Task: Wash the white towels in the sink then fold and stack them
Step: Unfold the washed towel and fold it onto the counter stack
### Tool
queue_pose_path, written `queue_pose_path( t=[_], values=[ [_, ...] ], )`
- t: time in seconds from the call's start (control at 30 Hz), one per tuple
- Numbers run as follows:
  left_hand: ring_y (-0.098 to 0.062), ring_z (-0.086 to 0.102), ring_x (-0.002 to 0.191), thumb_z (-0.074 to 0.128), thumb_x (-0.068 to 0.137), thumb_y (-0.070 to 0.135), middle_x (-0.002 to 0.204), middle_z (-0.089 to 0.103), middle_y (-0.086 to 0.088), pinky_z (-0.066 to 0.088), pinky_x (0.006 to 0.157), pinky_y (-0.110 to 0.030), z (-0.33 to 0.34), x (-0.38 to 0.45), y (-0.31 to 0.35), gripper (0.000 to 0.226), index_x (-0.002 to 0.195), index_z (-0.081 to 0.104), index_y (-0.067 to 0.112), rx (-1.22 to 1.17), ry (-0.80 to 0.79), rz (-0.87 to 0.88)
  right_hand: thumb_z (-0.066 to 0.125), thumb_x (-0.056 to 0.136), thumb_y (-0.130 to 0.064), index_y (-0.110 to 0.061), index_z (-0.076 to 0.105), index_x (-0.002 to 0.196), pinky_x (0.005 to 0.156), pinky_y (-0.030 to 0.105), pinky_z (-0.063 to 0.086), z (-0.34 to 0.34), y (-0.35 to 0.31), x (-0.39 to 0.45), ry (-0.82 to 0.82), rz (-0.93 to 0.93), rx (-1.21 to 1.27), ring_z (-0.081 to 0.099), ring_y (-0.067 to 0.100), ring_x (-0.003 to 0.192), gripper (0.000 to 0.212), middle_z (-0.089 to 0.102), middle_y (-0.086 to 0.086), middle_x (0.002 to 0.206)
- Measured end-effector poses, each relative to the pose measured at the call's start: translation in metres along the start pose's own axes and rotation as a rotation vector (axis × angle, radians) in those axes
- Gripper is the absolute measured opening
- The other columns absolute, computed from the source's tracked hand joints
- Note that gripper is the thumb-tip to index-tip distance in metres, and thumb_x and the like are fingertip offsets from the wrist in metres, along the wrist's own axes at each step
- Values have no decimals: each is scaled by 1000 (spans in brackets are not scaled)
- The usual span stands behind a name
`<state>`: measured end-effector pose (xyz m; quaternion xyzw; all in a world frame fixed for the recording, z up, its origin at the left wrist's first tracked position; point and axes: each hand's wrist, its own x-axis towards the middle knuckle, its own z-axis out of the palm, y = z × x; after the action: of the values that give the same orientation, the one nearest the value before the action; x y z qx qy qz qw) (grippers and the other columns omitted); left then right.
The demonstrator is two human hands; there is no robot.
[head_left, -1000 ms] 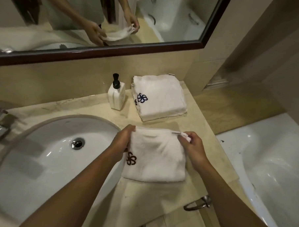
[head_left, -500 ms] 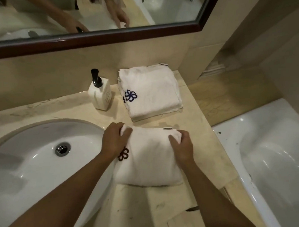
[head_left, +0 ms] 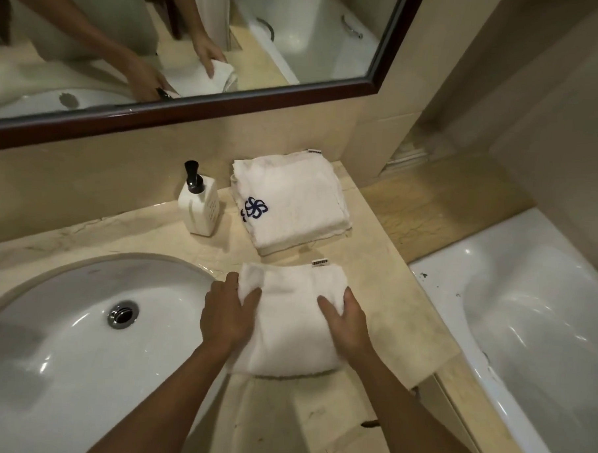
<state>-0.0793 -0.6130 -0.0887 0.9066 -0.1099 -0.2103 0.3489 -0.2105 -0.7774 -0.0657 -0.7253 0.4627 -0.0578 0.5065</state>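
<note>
- Progress, judged from the layout: washing looks done, fold/stack phase is near its end.
- Landmark: oval white ceramic sink basin set in the beige marble counter.
- Stack of folded white terry towels with a dark blue flower emblem sits on the counter beyond and to the right of the basin, near the wall. At least two layers show at the edge; exact count unclear.
- One more folded white terry towel lies flat on the counter just right of the basin rim, nearer the person than the stack, not touching it.
- Left hand: fingers curled round the towel's left edge, gripping it.
- Right hand: laid flat on the towel's right side, fingers fairly straight, pressing rather than grasping.
- Left to do, as I read it: lift this towel onto the stack. No other loose towels in view.
- Containers: basin holds no towel and no standing water that I can see; metal drain exposed. White bathtub right of the counter, nothing in it.
- White rectangular soap dispenser with black pump stands beyond the basin, just left of the stack.
</note>
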Motion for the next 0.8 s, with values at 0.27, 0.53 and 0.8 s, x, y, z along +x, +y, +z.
queue_pose_path(
  t=[0.27,0.53,0.8],
  values=[
    [-16,67,84,56,99,40,94,69,9,55,72,-39,-21,-14,22,12,109,51,34,-530,-60,56,62,99,-28,-18,57,134,98,14,41,-24,-26,-3,20,-171,124,58,3,117,37,64,-10,127],
    [-1,54,55,60,98,17,91,67,8,44,50,-17,-42,31,103,33,129,51,23,-1003,-26,11,64,98,-22,-31,63,113,78,11,51,-62,-103,68,26,-331,244,65,-9,96,18,69,-19,108],
    [-16,64,104,59,95,20,119,65,5,52,94,-37,-55,121,154,48,140,48,30,-847,266,-83,65,98,-25,-25,60,119,81,33,58,-55,-171,191,-217,-284,283,69,13,99,21,71,-7,111]
  ],
)
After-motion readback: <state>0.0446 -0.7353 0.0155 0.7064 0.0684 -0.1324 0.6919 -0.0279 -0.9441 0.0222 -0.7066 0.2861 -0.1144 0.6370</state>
